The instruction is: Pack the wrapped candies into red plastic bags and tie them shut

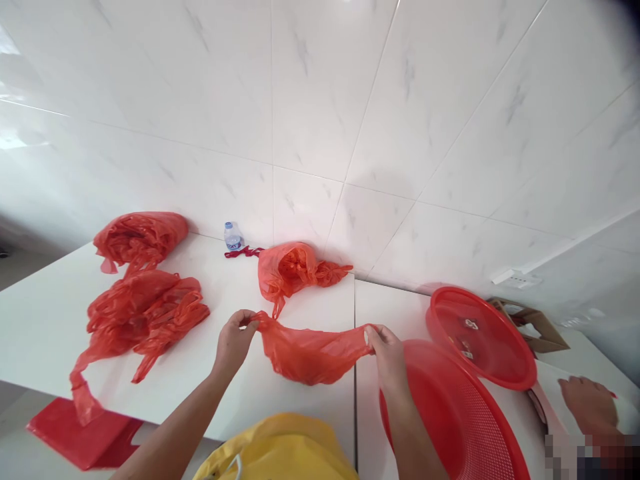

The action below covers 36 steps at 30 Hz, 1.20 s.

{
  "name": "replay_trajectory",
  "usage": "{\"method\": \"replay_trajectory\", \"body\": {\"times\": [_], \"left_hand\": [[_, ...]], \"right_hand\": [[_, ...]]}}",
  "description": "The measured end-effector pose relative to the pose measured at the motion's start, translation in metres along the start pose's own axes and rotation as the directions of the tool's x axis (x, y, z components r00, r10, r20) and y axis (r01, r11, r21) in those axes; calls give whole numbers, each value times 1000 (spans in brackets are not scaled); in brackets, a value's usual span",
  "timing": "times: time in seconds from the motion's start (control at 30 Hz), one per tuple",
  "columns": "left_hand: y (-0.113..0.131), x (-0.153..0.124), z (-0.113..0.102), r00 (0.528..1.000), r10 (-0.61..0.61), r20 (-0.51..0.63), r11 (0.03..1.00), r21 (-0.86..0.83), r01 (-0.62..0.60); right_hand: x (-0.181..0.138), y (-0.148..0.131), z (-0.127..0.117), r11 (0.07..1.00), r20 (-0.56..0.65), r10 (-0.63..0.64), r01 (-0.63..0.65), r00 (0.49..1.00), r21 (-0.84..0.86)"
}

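Note:
A thin red plastic bag (pixel 313 353) is stretched sideways between my two hands, just above the white table. My left hand (pixel 235 343) pinches its left end, thumb and finger closed on the plastic. At the other end my right hand (pixel 387 353) grips the bag in the same way. Behind it, a bundled red plastic bag (pixel 285 263) with crumpled plastic inside rests by the wall. To the left lie a loose heap of red bags (pixel 143 310) and, farther back, another stuffed red bag (pixel 143 237).
A small water bottle (pixel 233 237) stands by the wall. On the right are a large red basket (pixel 435 413), a red basin (pixel 480 340) with small items, and a cardboard box (pixel 543 333). Another person's hand (pixel 590 403) rests at far right. A red stool (pixel 83 437) is below left.

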<state>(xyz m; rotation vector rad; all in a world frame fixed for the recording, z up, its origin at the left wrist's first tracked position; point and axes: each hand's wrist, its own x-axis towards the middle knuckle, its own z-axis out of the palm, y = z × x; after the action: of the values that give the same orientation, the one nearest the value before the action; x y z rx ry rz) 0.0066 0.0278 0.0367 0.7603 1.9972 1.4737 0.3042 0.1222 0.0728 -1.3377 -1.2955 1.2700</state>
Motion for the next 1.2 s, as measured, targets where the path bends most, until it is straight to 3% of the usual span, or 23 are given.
{"method": "replay_trajectory", "body": {"times": [0.13, 0.33, 0.47, 0.57, 0.67, 0.83, 0.93, 1.0, 1.07, 1.13, 1.2], "left_hand": [[22, -2, 1, 998, 43, 51, 999, -8, -42], [32, -19, 18, 944, 20, 329, 998, 47, -38], [42, -30, 24, 905, 8, 425, 993, 105, -58], [56, -37, 26, 888, 21, 460, 983, 154, -103], [67, -41, 28, 887, 35, 460, 973, 186, -135], [72, -41, 32, 888, 76, 453, 993, 46, -108], [74, -40, 34, 873, 80, 481, 997, -38, -70], [76, -41, 36, 862, 86, 500, 996, -47, -72], [76, -43, 39, 840, 104, 532, 994, -26, -106], [73, -46, 43, 788, 103, 607, 990, 18, -143], [64, -48, 47, 736, 85, 671, 985, 55, -164]], "right_hand": [[3, 8, 0, 1000, -15, 4, -3, 1000, 29], [0, 31, 2, 995, 21, 55, -53, 998, -88], [-3, 38, 6, 990, 107, 48, -61, 993, 126], [-5, 36, 18, 933, 251, 41, -127, 967, 338], [-6, 34, 35, 874, 275, 50, -176, 960, 453], [-8, 27, 56, 857, 265, 100, -218, 959, 467], [-12, 20, 63, 897, 296, 71, -191, 953, 400], [-17, 15, 67, 939, 362, 59, -175, 930, 296], [-23, 12, 71, 968, 488, 50, -162, 872, 191], [-29, 12, 77, 984, 621, 20, -126, 783, 127], [-31, 16, 83, 990, 671, 2, -94, 741, 101]]}}
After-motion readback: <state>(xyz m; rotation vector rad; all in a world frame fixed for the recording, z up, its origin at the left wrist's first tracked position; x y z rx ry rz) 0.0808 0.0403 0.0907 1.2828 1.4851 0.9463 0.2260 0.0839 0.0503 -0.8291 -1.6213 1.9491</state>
